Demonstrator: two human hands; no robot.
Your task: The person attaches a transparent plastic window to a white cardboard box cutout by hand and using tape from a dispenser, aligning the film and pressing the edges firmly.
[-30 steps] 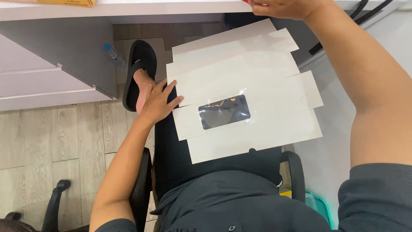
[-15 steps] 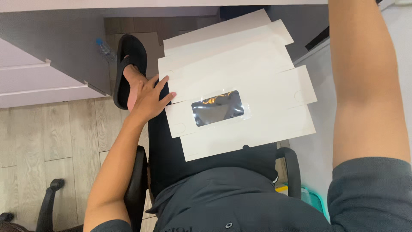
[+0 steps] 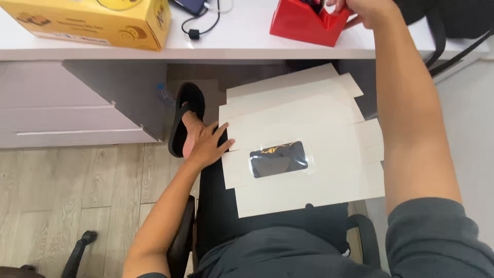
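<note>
At frame center, an open left hand (image 3: 208,145) steadies a flat white windowed carton (image 3: 309,128) on the lap, while the right hand (image 3: 363,9), upper right, grips a red tape dispenser (image 3: 303,23).

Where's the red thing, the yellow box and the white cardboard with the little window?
red tape dispenser (image 3: 303,23), head view, its side wall.
yellow box (image 3: 98,20), head view, its front face.
flat white cardboard (image 3: 314,128), head view, panel above its window.
</note>
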